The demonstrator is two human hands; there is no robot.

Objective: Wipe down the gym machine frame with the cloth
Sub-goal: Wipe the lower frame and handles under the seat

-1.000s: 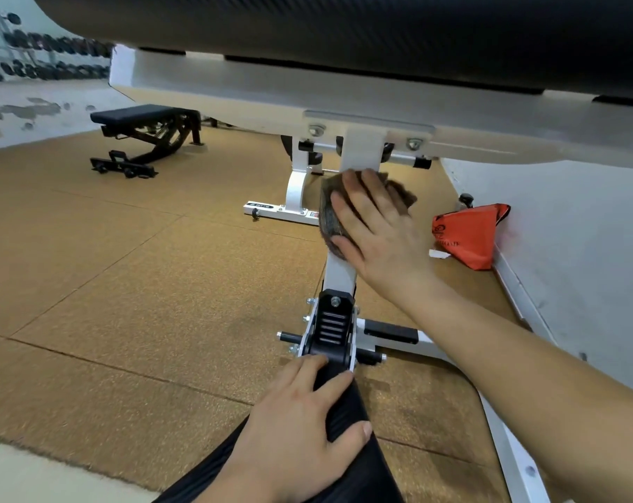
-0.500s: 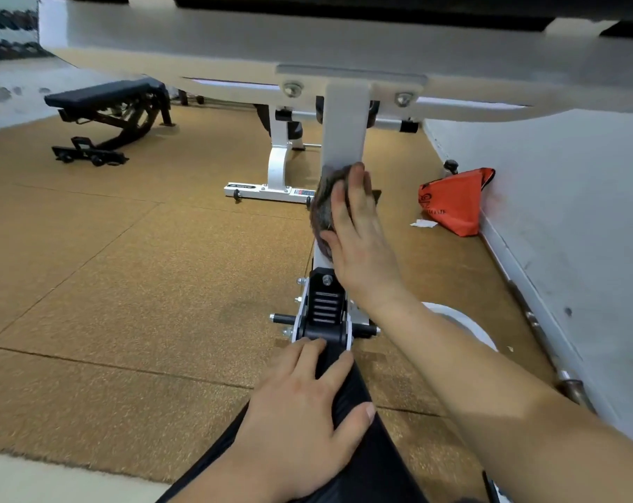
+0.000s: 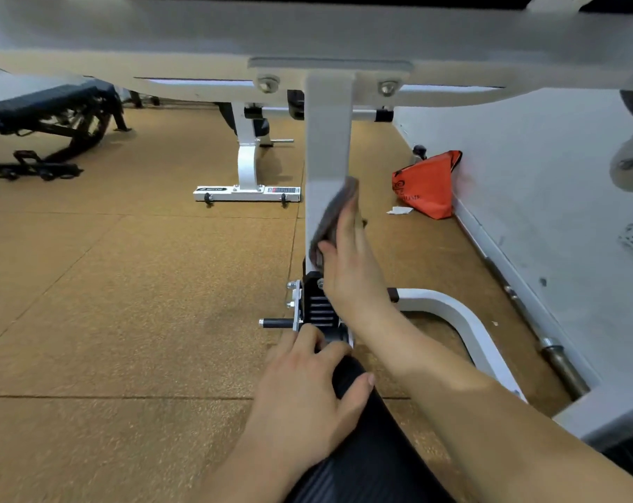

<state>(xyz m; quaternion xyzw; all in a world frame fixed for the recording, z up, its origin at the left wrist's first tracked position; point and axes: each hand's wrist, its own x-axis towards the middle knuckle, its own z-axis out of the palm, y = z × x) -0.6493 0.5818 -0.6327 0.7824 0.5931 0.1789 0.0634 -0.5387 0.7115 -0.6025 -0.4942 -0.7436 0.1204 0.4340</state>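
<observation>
The white upright post [image 3: 327,139] of the gym bench frame rises in the middle of the view, under a broad white crossbeam [image 3: 199,41]. My right hand [image 3: 351,259] presses a grey cloth [image 3: 335,212] with straight fingers against the right side of the post's lower part. The cloth is partly hidden under my fingers. My left hand [image 3: 307,390] rests on the black padded seat [image 3: 366,441] just below the black hinge bracket [image 3: 318,310], fingers and thumb spread over the pad's front end.
Brown rubber floor tiles [image 3: 126,303] spread to the left. An orange bag [image 3: 429,183] leans on the white wall at right, and a steel barbell [image 3: 558,353] lies along the wall base. A black bench [image 3: 46,118] stands far left; a white frame foot [image 3: 248,192] is behind.
My right hand has slid the cloth from the front of the post round to its right side and a little lower. The view has moved closer under the crossbeam. My left hand stays on the pad.
</observation>
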